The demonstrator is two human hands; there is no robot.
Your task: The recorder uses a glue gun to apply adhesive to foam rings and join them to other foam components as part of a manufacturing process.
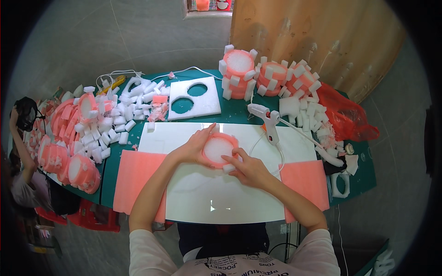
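A round foam piece, a pink ring around a white disc point(218, 150), is on the white board in front of me. My left hand point(198, 146) curves around its left side, thumb near the lower edge and fingers along the top. At the lower right of the ring, my right hand point(251, 169) pinches a small white foam block point(229, 168) against the pink rim. The fingers partly cover that block. Beyond my right hand a white hot glue gun point(267, 120) is propped up, its cable trailing down beside the ring.
Pink foam sheets point(138, 181) flank the white board point(216, 202). White foam blocks point(122, 120) and pink rings point(83, 172) pile up left. Block-studded pink stacks point(239, 76), a two-hole white foam sheet point(209, 99) and a red bag point(345, 115) lie behind. Another person point(30, 179) is far left.
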